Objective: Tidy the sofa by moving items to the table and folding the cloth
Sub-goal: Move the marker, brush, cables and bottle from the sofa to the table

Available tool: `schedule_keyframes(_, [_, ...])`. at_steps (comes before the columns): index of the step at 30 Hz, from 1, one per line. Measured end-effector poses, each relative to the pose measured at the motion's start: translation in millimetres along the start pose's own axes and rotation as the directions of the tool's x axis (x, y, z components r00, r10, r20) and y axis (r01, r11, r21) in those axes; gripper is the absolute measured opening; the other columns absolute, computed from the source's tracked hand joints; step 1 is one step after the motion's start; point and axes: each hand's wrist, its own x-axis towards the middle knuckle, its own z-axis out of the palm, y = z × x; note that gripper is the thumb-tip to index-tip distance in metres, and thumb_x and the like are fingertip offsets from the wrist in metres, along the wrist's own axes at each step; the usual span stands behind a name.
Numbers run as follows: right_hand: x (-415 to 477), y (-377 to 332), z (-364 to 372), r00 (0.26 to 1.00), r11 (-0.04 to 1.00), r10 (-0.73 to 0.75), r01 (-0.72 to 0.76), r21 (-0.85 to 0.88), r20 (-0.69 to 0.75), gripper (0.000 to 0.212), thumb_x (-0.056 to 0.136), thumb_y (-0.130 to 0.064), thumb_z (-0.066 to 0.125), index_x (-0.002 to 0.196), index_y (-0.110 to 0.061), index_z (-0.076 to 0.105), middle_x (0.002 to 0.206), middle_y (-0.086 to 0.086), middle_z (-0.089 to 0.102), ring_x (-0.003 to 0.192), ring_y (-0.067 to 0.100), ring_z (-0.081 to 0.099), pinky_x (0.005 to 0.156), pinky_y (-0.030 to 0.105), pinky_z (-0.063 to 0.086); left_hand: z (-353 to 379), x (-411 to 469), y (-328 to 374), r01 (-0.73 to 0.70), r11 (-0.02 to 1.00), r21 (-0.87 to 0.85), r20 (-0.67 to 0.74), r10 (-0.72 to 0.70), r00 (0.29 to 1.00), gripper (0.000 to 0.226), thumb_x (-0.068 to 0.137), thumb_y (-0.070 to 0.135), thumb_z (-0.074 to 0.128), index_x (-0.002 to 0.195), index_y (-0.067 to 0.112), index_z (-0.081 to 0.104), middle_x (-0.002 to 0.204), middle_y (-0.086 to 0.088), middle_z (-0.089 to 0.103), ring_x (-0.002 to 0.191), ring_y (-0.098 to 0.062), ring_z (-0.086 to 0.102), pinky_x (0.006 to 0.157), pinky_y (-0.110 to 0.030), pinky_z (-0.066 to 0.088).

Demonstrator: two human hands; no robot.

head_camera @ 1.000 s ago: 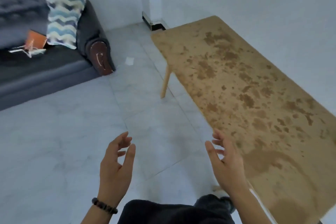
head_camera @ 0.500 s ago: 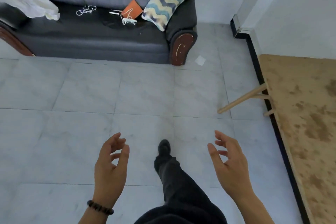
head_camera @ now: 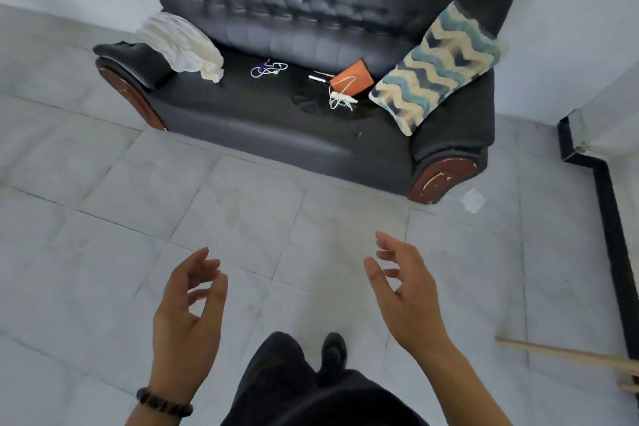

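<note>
A black sofa [head_camera: 262,117] stands ahead against the wall. A crumpled white cloth [head_camera: 179,43] lies over its left arm. On the seat lie a coiled white cable [head_camera: 268,69], a small white stick-shaped item [head_camera: 318,78], an orange booklet [head_camera: 353,77] and a second white cable with a plug [head_camera: 340,98]. A wavy-patterned cushion [head_camera: 437,67] leans in the right corner. My left hand [head_camera: 188,315] and my right hand [head_camera: 406,290] hover empty over the floor, well short of the sofa, fingers apart.
Grey floor tiles [head_camera: 242,211] stretch between me and the sofa. A scrap of white paper [head_camera: 473,200] lies by the sofa's right foot. Wooden table legs [head_camera: 567,354] poke in at the lower right. My dark trouser leg and shoe [head_camera: 332,351] are below.
My view has swung left from the wooden table to face the sofa, which now sits centred and closer. Both hands stay empty and spread in front of me.
</note>
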Motion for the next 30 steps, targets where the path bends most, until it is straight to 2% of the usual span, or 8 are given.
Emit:
schedule_keyframes(4, [86.2,-17.3,20.9,0.998,0.999,-0.037,0.038,-0.025,0.045,0.040,0.094,-0.041,0.054,0.133,-0.033,0.049,0.120,-0.021,0.052,0.113,-0.001,0.053,0.086,0.014,0.049,15.2,72.5,-9.5,0.055,0.998,-0.041,-0.047,-0.057,0.997,0.036,0.090,0.017,0.059,0.113,0.043,0.050,0.106,0.013,0.065,0.097,0.003,0.060,0.073,0.000,0.044])
schedule_keyframes(9, [204.8,-23.6,67.5,0.999,0.997,0.035,-0.035,-0.073,0.006,0.042,0.090,-0.048,0.051,0.130,-0.035,0.049,0.119,-0.020,0.053,0.109,-0.003,0.055,0.086,0.016,0.051,45.0,200.4,-27.4,0.098,0.994,-0.045,0.010,-0.097,0.995,0.034,0.090,0.014,0.060,0.117,0.034,0.054,0.105,0.025,0.062,0.098,0.004,0.059,0.074,0.000,0.044])
schedule_keyframes(12, [277.9,-36.4,85.7,0.998,0.995,0.052,-0.055,-0.080,-0.028,0.036,0.092,-0.041,0.055,0.128,-0.039,0.046,0.118,-0.020,0.053,0.109,-0.003,0.055,0.088,0.019,0.052,65.7,292.9,-16.9,0.065,0.997,-0.044,0.080,-0.062,0.995,0.033,0.091,0.015,0.059,0.115,0.037,0.054,0.106,0.025,0.062,0.098,0.005,0.059,0.075,0.000,0.044])
schedule_keyframes(15, [346.4,-57.1,91.7,0.994,0.995,0.066,-0.072,-0.075,-0.085,0.037,0.093,-0.034,0.059,0.129,-0.033,0.051,0.118,-0.018,0.054,0.109,-0.001,0.055,0.087,0.020,0.052,88.5,384.1,9.5,-0.002,1.000,-0.030,0.159,0.007,0.987,0.035,0.091,0.014,0.059,0.111,0.042,0.050,0.104,0.017,0.064,0.099,0.005,0.059,0.075,-0.001,0.044])
schedule_keyframes(18, [403.8,-72.5,88.7,0.983,0.994,0.088,-0.097,-0.047,-0.164,0.039,0.094,-0.032,0.059,0.132,-0.028,0.053,0.119,-0.017,0.055,0.110,0.000,0.055,0.086,0.018,0.049,117.3,462.5,38.3,-0.102,0.995,0.015,0.259,0.095,0.961,0.033,0.092,0.012,0.058,0.116,0.033,0.051,0.109,0.015,0.062,0.098,0.008,0.057,0.076,-0.001,0.044])
schedule_keyframes(22, [474.6,-72.6,83.9,0.961,0.988,0.150,-0.153,0.007,-0.231,0.038,0.094,-0.030,0.060,0.131,-0.030,0.053,0.119,-0.016,0.056,0.110,0.000,0.055,0.085,0.017,0.049,169.0,546.3,64.9,-0.195,0.981,0.003,0.337,0.182,0.924,0.032,0.091,0.008,0.058,0.119,0.023,0.052,0.107,0.015,0.063,0.098,0.004,0.058,0.076,-0.003,0.045])
schedule_keyframes(25, [535.5,-55.9,81.9,0.954,0.982,0.187,-0.186,0.024,-0.234,0.039,0.094,-0.030,0.060,0.132,-0.028,0.053,0.118,-0.016,0.055,0.110,0.001,0.055,0.085,0.017,0.050,217.4,601.3,69.5,-0.203,0.979,0.031,0.376,0.177,0.909,0.033,0.091,0.010,0.058,0.120,0.024,0.051,0.107,0.020,0.061,0.098,0.004,0.058,0.077,-0.003,0.045])
schedule_keyframes(30, [644.9,-24.4,70.9,0.953,0.973,0.231,-0.229,0.035,-0.196,0.038,0.093,-0.028,0.062,0.131,-0.029,0.054,0.117,-0.020,0.054,0.109,0.000,0.056,0.082,0.009,0.046,294.5,671.5,81.3,-0.156,0.986,0.066,0.414,0.115,0.903,0.033,0.091,0.008,0.059,0.121,0.020,0.054,0.110,0.010,0.063,0.099,0.004,0.057,0.078,-0.004,0.045])
